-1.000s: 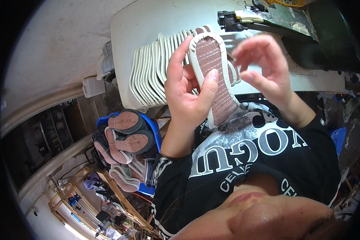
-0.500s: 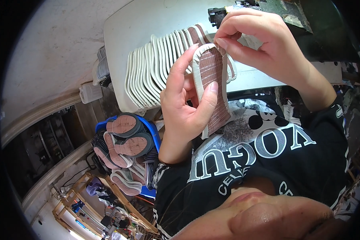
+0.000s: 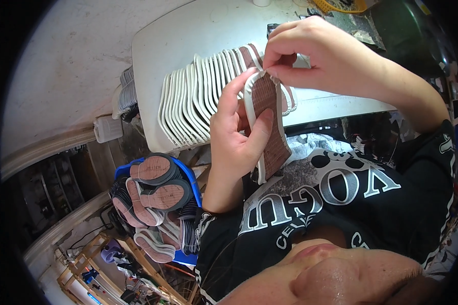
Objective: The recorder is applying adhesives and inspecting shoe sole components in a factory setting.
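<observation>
White table [image 3: 188,40] fills the background, carrying a fanned row of soles [image 3: 198,101], too overlapped to count exactly, perhaps a dozen and a half. One sole [image 3: 269,127] is held upright above the lap: the left hand [image 3: 236,140] wraps its middle, thumb on the brown tread, while the right hand [image 3: 315,53] pinches its top rim with closed fingers [image 3: 280,71]. To do this well, I judge the left should steady firmly while the right works the edge evenly. Below left, a blue basket [image 3: 193,178] holds more soles, several, uncountable.
</observation>
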Available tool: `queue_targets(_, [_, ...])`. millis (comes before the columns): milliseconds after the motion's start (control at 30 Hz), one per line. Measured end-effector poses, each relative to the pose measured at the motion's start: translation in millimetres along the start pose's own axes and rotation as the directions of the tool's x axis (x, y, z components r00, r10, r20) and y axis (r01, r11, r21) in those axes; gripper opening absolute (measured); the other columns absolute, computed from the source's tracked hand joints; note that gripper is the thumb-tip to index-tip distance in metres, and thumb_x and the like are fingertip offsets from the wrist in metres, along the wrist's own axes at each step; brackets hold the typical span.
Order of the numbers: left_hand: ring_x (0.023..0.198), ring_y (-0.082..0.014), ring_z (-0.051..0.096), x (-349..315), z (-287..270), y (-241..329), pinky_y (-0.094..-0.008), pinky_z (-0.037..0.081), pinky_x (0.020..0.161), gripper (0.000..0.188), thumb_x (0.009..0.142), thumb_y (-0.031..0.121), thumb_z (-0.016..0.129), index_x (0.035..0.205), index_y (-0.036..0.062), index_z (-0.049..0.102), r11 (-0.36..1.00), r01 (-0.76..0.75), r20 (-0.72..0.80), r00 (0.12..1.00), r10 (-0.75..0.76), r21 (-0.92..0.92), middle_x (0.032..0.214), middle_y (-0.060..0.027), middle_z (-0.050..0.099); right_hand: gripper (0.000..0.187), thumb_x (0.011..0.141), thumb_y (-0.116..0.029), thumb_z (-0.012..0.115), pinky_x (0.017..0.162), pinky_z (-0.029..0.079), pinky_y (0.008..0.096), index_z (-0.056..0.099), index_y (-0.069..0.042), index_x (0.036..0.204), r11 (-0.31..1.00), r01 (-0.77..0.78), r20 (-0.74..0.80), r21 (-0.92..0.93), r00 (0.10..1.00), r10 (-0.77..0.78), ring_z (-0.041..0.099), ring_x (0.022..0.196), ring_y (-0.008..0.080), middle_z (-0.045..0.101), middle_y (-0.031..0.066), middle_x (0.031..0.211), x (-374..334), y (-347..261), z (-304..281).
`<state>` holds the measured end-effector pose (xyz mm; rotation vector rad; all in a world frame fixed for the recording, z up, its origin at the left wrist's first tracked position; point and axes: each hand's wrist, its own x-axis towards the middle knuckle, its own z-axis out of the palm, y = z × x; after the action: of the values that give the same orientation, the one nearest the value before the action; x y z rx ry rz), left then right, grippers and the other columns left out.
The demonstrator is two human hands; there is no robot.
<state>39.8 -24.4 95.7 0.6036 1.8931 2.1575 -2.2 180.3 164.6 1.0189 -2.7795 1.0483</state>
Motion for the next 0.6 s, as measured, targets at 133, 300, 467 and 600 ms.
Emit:
queue_targets(133, [0.111,-0.0156,0.054,3.0,-9.6,-15.4,-0.0288,0.041,0.095,0.049,0.089,0.003,0.054,0.135,-0.0031,0.038,0.987,-0.102,0.020,0.995,0.100,0.123,0.120,-0.0142,0.056,0.011,0.080,-0.009,0.063,0.069,0.050,0.0346,0.064,0.001,0.084,0.993,-0.100,0.160,-0.055,0.981,0.108,0.062,0.073,0.0272,0.062,0.0125,0.081,11.4,-8.7,7.7])
queue_targets(300, [0.105,-0.0176,0.057,3.1,-25.9,-23.4,-0.0304,0.043,0.093,0.043,0.092,0.002,0.048,0.133,-0.0011,0.037,0.986,0.059,0.044,0.998,-0.053,-0.159,0.118,-0.0135,0.057,0.017,0.085,-0.015,0.060,0.075,0.050,0.0381,0.062,0.002,0.087,0.997,0.023,0.219,-0.071,0.976,-0.007,0.062,0.083,0.0291,0.061,0.0151,0.086,31.5,5.5,14.6])
queue_targets(467, [0.100,-0.0210,0.059,-2.7,-68.8,-35.0,-0.0337,0.042,0.094,0.039,0.091,0.007,0.046,0.129,0.0011,0.038,0.995,0.060,-0.306,0.948,-0.083,-0.085,0.104,-0.0176,0.063,0.029,0.082,-0.027,0.067,0.065,0.050,0.0344,0.064,0.001,0.090,0.826,-0.238,0.082,-0.511,0.943,0.323,0.064,0.072,0.0259,0.062,0.0146,0.075,92.2,67.6,-18.9])
queue_targets(600, [0.101,-0.0219,0.058,-11.5,-90.3,-49.2,-0.0333,0.038,0.097,0.037,0.093,0.008,0.040,0.129,0.0010,0.038,0.994,0.061,-0.468,0.878,-0.094,-0.085,0.103,-0.0197,0.063,0.049,0.073,-0.037,0.076,0.066,0.051,0.0303,0.064,0.003,0.100,0.547,-0.680,0.030,-0.488,0.613,0.789,0.065,0.075,0.0222,0.064,0.0136,0.080,117.4,160.1,-64.5])
